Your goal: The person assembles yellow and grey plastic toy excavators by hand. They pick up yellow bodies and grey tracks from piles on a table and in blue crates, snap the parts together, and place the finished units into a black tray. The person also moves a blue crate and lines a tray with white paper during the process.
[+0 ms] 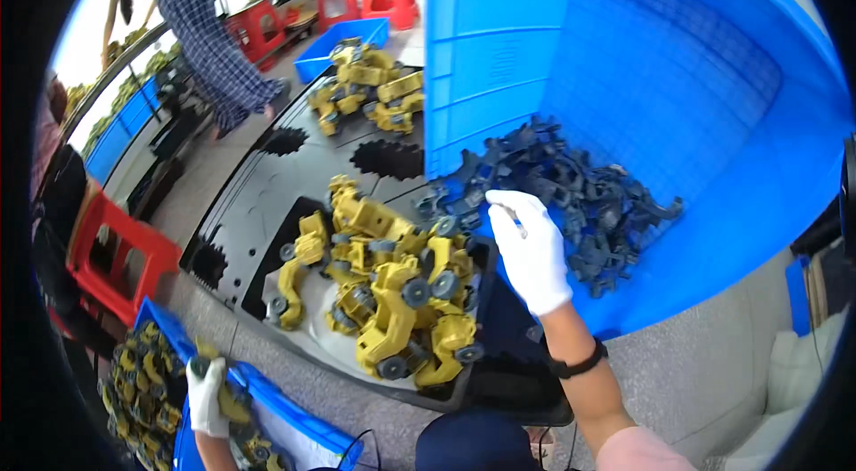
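Observation:
My left hand (207, 400), in a white glove, is at the lower left over a blue crate (294, 409). Its fingers close round a yellow toy vehicle part (234, 404) with a dark patch; the grip partly hides it. My right hand (530, 252), gloved too and with a black band on the wrist, is at the mouth of a large tilted blue bin (499, 43). Its fingertips are pinched together, and whatever they may hold is too small to make out. Just beyond lies a heap of dark plastic parts (580, 185). Several yellow toy vehicles (392, 310) with grey wheels are piled in a black tray between my hands.
More yellow vehicles (374, 92) lie on the far end of the black board (294, 177). A blue crate of vehicles (147, 391) stands at the lower left. Red stools (125, 243) stand left and behind. A person in plaid trousers (209, 34) bends over a far-left bench.

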Demonstrator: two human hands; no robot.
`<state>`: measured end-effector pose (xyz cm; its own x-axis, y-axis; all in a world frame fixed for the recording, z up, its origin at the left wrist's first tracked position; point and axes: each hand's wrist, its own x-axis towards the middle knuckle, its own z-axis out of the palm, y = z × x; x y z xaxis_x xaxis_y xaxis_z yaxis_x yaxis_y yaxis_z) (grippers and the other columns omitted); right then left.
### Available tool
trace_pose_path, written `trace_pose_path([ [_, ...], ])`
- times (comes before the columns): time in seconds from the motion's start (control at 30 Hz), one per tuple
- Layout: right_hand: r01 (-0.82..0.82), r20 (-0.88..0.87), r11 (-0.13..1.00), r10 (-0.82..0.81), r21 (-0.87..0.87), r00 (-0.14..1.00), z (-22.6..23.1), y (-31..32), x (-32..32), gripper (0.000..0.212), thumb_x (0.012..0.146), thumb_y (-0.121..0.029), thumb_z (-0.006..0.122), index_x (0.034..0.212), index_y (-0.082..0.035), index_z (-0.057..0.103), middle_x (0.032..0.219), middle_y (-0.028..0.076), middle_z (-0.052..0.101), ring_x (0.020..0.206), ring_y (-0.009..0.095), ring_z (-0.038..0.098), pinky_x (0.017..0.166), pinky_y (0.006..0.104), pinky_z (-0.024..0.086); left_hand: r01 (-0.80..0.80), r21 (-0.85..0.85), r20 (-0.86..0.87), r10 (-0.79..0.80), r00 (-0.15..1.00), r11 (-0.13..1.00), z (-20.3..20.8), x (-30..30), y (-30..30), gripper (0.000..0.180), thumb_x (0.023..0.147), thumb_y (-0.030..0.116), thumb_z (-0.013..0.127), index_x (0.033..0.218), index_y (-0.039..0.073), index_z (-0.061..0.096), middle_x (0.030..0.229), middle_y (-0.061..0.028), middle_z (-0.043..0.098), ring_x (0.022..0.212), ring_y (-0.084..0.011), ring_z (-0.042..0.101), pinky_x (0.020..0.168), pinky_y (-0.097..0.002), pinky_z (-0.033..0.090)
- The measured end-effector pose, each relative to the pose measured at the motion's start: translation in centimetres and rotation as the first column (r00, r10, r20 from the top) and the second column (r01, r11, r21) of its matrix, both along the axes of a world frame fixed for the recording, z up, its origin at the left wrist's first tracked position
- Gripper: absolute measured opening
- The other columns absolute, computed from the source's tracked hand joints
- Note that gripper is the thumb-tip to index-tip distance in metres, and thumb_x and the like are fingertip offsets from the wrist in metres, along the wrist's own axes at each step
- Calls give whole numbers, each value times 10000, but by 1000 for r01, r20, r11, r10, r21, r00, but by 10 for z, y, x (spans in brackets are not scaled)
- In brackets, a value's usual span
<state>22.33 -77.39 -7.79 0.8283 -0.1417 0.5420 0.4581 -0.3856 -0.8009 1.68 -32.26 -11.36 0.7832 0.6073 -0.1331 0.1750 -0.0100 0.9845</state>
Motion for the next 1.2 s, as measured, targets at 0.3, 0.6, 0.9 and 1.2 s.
trace_pose_path([
  [0.3,550,-285,583,-796,-599,533,-132,-35,86,464,759,-125,616,1205,-38,520,1329,181,454,1189,351,487,946,432,450,187,648,-638,392,663,738,-107,-155,101,600,676,248,784,1131,-61,544,989,-183,644,885,-282,618,804,-386,495],
  [0.6,442,-230,318,-943,-839,241,-170,-63,59,365,838,-177,587,1180,-75,507,1186,98,566,1146,262,515,866,398,457,292,888,-461,669,583,356,-48,-89,2,882,717,600,685,1356,52,420,1432,-246,343,1255,-428,420,936,-490,454],
  [0.9,650,-168,734,-678,-196,715,-162,-74,47,124,828,-168,653,937,-112,640,848,41,635,798,197,589,699,353,482,193,925,-122,-225,967,326,-16,51,-97,724,611,-20,691,1290,41,448,1263,-226,429,1191,-398,422,1034,-446,334],
  [1.2,29,-31,17,110,999,993,-116,-69,22,101,903,-30,567,987,8,609,962,106,649,886,176,625,812,308,535,228,844,-6,-416,909,486,-7,102,-138,509,678,-41,684,1158,34,534,1142,-153,497,1049,-287,532,872,-345,471],
])
